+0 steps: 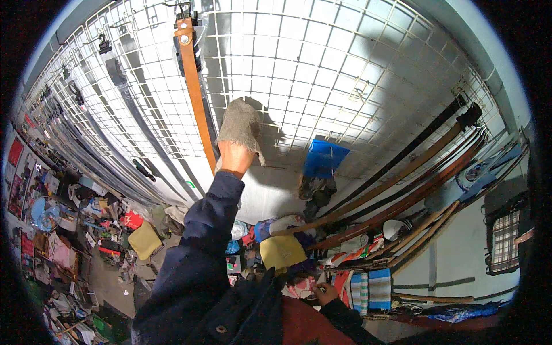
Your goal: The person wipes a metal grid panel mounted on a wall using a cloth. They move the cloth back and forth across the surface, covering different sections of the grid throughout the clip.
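Grey-brown cloth point(240, 118): over the fingers of the raised left hand point(236, 156), before the wire grid point(299, 58), long axis near upright.
Left-hand grip: nearer hand; fingers hidden, closure cannot be told.
Tan belt point(196, 92): hangs just left of the cloth.
Right hand point(326, 294): well below, fingers bent, hold unclear.

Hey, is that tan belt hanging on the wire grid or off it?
On: the tan belt hangs from the wire grid, its strap running down beside the cloth on the left hand.
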`<state>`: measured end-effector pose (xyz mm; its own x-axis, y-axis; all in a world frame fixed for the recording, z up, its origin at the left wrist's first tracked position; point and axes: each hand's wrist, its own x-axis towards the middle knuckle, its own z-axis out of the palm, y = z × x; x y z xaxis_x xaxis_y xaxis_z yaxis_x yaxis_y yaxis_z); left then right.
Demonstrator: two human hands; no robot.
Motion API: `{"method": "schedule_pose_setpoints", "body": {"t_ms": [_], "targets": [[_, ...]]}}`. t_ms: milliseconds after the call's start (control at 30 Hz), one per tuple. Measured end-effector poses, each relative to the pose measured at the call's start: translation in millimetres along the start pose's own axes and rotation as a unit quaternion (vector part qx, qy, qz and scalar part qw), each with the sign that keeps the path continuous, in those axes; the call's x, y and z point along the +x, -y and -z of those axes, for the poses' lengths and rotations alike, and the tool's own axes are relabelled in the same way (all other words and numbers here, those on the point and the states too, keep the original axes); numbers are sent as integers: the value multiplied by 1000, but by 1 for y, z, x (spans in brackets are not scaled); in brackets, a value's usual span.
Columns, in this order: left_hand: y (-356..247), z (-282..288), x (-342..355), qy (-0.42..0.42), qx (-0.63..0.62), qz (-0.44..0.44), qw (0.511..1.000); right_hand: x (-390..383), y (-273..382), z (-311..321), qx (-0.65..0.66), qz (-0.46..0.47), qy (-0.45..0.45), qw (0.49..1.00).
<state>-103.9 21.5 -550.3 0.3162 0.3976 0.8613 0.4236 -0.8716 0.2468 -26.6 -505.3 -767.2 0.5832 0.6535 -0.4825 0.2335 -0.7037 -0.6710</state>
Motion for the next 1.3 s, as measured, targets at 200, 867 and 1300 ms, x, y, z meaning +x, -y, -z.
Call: {"method": "schedule_pose_setpoints", "body": {"t_ms": [200, 867, 1300], "targets": [[1, 2, -1, 0, -96, 43, 994, -5, 12, 2, -23, -16, 23, 999], [-48, -37, 30, 130, -11, -34, 991, 15, -43, -14, -14, 98, -98, 990], [-61, -17, 43, 72, -520, 173, 833, 32, -13, -10, -68, 33, 25, 997]]}}
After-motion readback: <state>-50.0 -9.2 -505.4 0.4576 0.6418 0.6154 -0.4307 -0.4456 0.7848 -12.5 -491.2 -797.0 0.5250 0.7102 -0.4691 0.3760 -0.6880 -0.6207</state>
